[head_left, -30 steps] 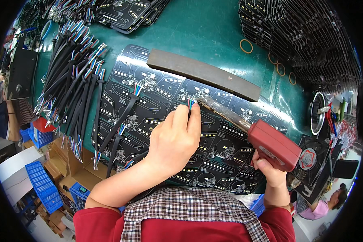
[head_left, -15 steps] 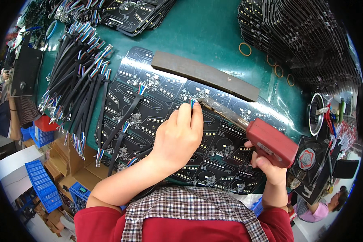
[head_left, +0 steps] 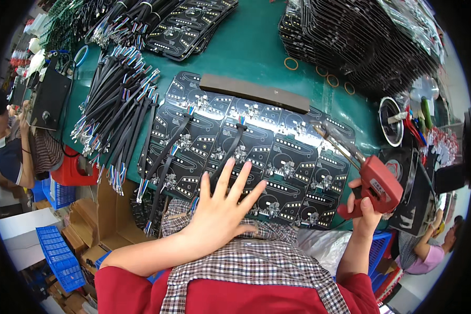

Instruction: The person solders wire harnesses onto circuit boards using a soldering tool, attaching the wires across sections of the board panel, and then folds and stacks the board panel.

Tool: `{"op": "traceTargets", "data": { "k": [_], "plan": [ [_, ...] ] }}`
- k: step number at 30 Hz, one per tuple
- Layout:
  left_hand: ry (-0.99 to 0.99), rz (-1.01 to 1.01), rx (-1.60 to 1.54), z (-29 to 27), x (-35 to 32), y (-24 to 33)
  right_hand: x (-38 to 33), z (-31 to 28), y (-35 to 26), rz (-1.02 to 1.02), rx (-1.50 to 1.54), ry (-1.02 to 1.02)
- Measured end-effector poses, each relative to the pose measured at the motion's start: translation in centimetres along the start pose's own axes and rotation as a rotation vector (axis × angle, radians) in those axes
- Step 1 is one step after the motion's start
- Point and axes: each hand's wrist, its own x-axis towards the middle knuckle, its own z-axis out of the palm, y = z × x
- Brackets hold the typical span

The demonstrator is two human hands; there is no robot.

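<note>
Fingers spread, my left hand lies flat on black circuit boards at six o'clock; my right hand grips a red soldering gun at four o'clock, near blue plastic crates.

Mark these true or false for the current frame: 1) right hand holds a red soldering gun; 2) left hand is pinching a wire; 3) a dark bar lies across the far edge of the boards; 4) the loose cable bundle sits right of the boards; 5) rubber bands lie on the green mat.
1) True: the right hand grips the red soldering gun, its tip over the black circuit boards.
2) False: the left hand is open, fingers spread flat over the boards' near edge.
3) True: the dark bar lies there.
4) False: the cable bundle sits left of the boards.
5) True: rubber bands lie on the green mat.
</note>
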Motion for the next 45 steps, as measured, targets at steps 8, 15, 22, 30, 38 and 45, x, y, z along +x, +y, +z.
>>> {"op": "traceTargets", "data": {
  "k": [8,15,22,30,38,45],
  "plan": [
    [0.239,0.081,0.379,2.4,-2.0,-2.6,-4.0,1.1,3.3,-0.09,0.173,0.141],
    [0.26,0.11,0.218,2.6,-2.4,-3.6,-3.9,1.1,3.6,-0.171,0.155,0.197],
    [0.382,0.142,0.182,2.9,-2.0,-4.1,-3.8,-2.2,3.2,-0.157,0.184,0.164],
    [0.377,0.144,0.205,3.5,-1.8,-4.0,-3.5,-1.9,3.6,-0.244,0.19,0.232],
    [0.376,0.128,0.194,2.9,-2.1,-3.3,-4.0,-1.9,4.2,-0.238,0.296,0.197],
    [0.358,0.134,0.223,1.9,-2.5,-4.5,-3.9,-1.6,5.9,-0.164,0.507,0.191]
  ]
}}
